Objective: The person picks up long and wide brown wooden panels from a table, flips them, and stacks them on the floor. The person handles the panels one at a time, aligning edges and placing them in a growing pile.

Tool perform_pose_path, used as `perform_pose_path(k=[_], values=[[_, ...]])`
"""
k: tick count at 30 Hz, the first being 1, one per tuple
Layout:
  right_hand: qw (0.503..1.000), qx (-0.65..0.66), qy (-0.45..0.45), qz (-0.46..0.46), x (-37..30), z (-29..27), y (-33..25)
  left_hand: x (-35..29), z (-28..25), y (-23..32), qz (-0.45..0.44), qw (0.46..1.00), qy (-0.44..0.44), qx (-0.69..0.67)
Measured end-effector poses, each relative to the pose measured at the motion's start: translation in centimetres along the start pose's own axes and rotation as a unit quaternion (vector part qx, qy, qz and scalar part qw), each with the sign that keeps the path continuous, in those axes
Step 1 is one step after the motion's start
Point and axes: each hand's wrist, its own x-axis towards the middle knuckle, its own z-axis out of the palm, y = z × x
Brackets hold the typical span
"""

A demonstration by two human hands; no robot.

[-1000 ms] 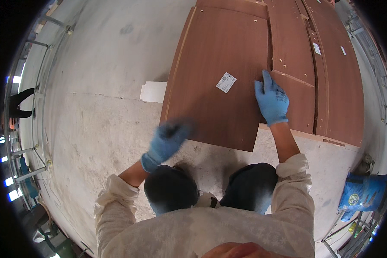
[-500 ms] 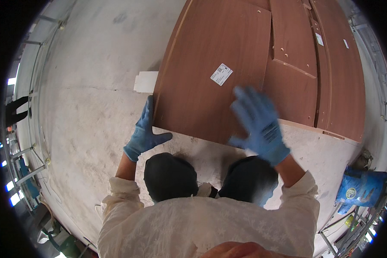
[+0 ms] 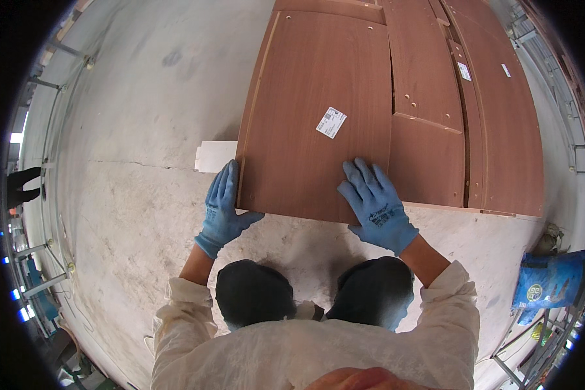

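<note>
A reddish-brown wooden panel [image 3: 305,162] with a white label [image 3: 331,122] lies on top of other panels in front of me. My left hand [image 3: 222,211], in a blue glove, rests at its near left corner. The fingers stretch along the panel's left side and the thumb points along the near edge. My right hand [image 3: 378,211], gloved alike, lies flat with fingers extended over the panel's near right part. Its thumb reaches the near edge. Neither hand is closed round anything.
More brown boards [image 3: 429,156] with drilled holes lie to the right. A white piece [image 3: 216,156] sits on the concrete floor [image 3: 136,214] left of the panel. Metal railings [image 3: 49,270] stand at the left, and a blue bag [image 3: 549,279] is at the right.
The labelled panel has turned slightly, and its near corner lies a little lower in view. My right hand was blurred above it and has come down onto it. My left hand stays by the corner.
</note>
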Motion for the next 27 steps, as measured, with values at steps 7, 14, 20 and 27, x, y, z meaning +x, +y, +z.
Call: perform_pose_path(k=[7, 14, 20, 27], values=[[0.999, 0.031, 0.039, 0.006, -0.1, 0.9, 1.9, 1.3, 0.9, 0.7, 0.018, 1.000, 0.012, 0.021], [0.997, 0.058, 0.045, 0.020, 0.2, 1.5, 2.7, 2.1, 1.4, 0.3, 0.033, 0.997, 0.022, 0.060], [0.996, 0.050, 0.063, 0.031, 0.5, 2.2, 3.8, 3.2, 2.1, 0.1, 0.028, 0.997, 0.041, 0.059], [0.993, 0.078, 0.078, 0.036, 0.4, 2.3, 4.2, 3.5, 2.9, -0.5, 0.037, 0.997, 0.049, 0.041]])
